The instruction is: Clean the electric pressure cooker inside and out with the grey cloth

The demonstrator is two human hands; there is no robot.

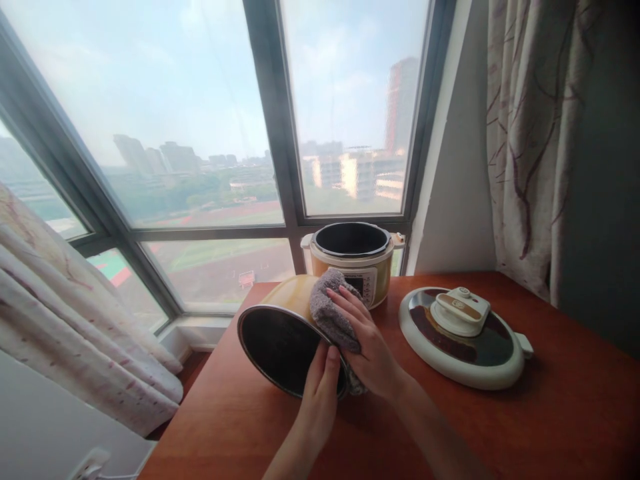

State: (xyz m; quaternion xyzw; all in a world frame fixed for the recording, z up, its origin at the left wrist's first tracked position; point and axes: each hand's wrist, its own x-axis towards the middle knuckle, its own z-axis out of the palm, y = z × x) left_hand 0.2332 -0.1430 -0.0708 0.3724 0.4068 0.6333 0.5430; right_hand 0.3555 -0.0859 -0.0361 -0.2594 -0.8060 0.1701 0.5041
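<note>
An inner pot point(287, 293), golden outside and dark inside, lies tilted on its side with its mouth towards me. My left hand point(323, 380) grips its rim at the right, fingers reaching into the opening. Pressed to the pot's outer wall is a grey cloth point(333, 310), held under my right hand point(367, 340). Behind the pot stands the electric pressure cooker body point(383, 273), upright and uncovered, its control panel partly hidden by the cloth and hand. The cooker lid point(465, 340) rests to the right, handle upward, apart from both hands.
All of this sits on a reddish-brown wooden table point(210, 413). Large windows point(200, 120) rise behind it, with patterned curtains point(530, 133) at both sides. A white socket with a cord point(93, 463) shows at the lower left.
</note>
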